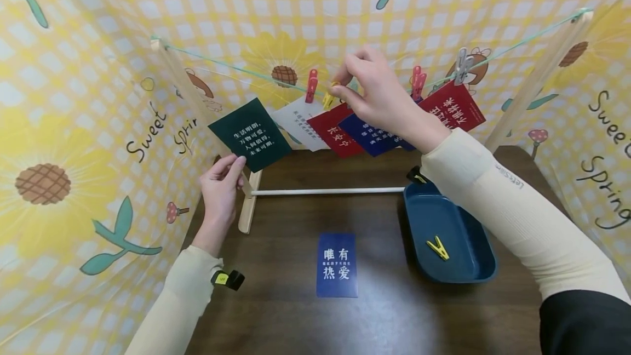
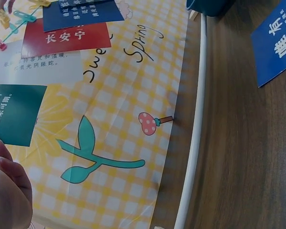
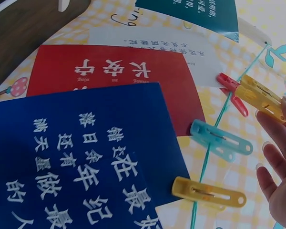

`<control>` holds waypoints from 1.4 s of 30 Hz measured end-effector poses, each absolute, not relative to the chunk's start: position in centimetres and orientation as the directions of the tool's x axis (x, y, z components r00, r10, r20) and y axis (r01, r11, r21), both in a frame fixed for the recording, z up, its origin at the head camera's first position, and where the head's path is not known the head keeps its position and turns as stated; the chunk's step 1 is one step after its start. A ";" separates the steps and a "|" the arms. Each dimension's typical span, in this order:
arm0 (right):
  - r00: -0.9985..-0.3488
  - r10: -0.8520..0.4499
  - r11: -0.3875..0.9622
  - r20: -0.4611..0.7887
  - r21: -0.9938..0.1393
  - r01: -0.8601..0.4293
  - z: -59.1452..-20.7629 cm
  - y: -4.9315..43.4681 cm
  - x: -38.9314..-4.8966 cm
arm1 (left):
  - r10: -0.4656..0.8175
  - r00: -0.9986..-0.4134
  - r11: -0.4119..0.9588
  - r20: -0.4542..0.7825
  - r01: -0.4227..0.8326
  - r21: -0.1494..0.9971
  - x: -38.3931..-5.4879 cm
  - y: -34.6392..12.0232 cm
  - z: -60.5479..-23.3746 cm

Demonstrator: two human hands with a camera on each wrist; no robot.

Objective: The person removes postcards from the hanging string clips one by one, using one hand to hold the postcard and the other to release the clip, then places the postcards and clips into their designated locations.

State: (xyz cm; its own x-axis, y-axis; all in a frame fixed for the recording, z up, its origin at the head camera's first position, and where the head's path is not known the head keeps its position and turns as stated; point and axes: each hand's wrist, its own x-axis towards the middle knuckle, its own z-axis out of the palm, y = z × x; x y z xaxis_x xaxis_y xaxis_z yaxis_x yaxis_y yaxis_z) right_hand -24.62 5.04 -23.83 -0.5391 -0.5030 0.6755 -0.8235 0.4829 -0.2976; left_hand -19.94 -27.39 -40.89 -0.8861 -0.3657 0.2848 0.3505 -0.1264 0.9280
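My left hand (image 1: 219, 190) pinches a dark green card (image 1: 250, 135) by its bottom corner, holding it tilted in front of the left part of the string. In my right hand (image 1: 370, 89) a yellow clothespin (image 3: 262, 98) is pinched between thumb and fingers, near the green string (image 3: 219, 117). Close beside it a red clothespin (image 1: 311, 86) grips a white card (image 1: 300, 119) on the string. Further along hang a red card (image 3: 109, 71) with a teal clothespin (image 3: 221, 138) and a blue card (image 3: 86, 143) by another yellow clothespin (image 3: 209, 194). My right hand partly hides these in the head view.
Wooden posts (image 1: 537, 81) hold up the string; a white rod (image 1: 327, 191) runs low between them. Right of centre stands a blue tray (image 1: 455, 278) with one yellow clothespin (image 1: 437, 248). A blue card (image 1: 337, 284) lies on the table. Another red card (image 1: 455, 108) hangs at right under a grey clothespin (image 1: 463, 64).
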 end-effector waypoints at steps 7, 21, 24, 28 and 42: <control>-0.534 -0.504 0.503 0.679 -0.272 -0.820 -24.5 5.7 -24.5 | -0.361 -0.893 -0.144 0.270 0.339 0.930 -19.5 -27.3 -40.7; -0.508 -0.507 0.507 0.696 -0.236 -0.829 -26.1 7.1 -24.2 | -0.347 -0.899 -0.149 0.269 0.336 0.930 -19.6 -26.8 -40.8; -0.509 -0.498 0.520 0.702 -0.228 -0.823 -26.1 7.4 -24.0 | -0.337 -0.901 -0.148 0.272 0.336 0.930 -19.5 -26.8 -40.9; -0.517 -0.497 0.527 0.697 -0.231 -0.818 -26.1 7.8 -24.0 | -0.325 -0.906 -0.145 0.272 0.332 0.932 -19.5 -26.7 -41.0; -0.487 -0.524 0.523 0.699 -0.187 -0.831 -26.2 9.0 -23.0 | -0.276 -0.913 -0.148 0.301 0.350 0.925 -19.0 -25.8 -40.6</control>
State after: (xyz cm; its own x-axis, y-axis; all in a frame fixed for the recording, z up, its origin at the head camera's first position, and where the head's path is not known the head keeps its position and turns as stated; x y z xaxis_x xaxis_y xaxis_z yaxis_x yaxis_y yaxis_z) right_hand -23.03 8.96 -26.22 -0.4873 -0.5236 0.6988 -0.8312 0.5234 -0.1875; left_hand -19.04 -25.79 -40.60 -0.9130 -0.2755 0.3010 0.3496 -0.1475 0.9252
